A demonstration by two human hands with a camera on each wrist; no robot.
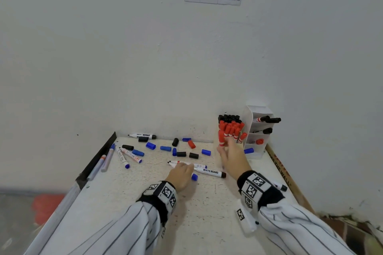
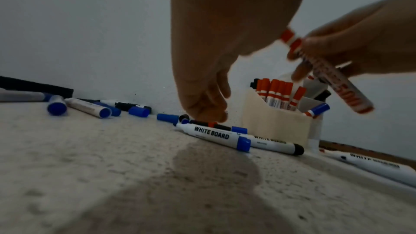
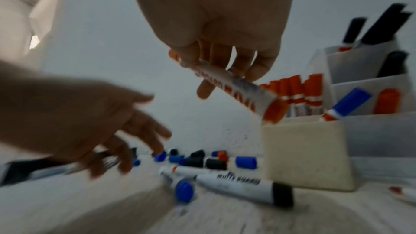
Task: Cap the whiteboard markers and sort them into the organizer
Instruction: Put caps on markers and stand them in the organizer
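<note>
The right hand (image 3: 216,29) pinches a red marker (image 3: 227,86), tilted, just above the organizer (image 3: 308,156) (its front bin packed with red ones). The left hand (image 1: 181,174), fingers relaxed and spread, reaches down onto loose markers (image 1: 207,170) on the table (image 1: 124,192).

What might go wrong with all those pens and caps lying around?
The right hand grips a red marker heading for an already crowded bunch of red markers; squeezing it in might tip some out. The left hand reaches down among uncapped markers and loose caps; a careless sweep may roll some off the table.
</note>
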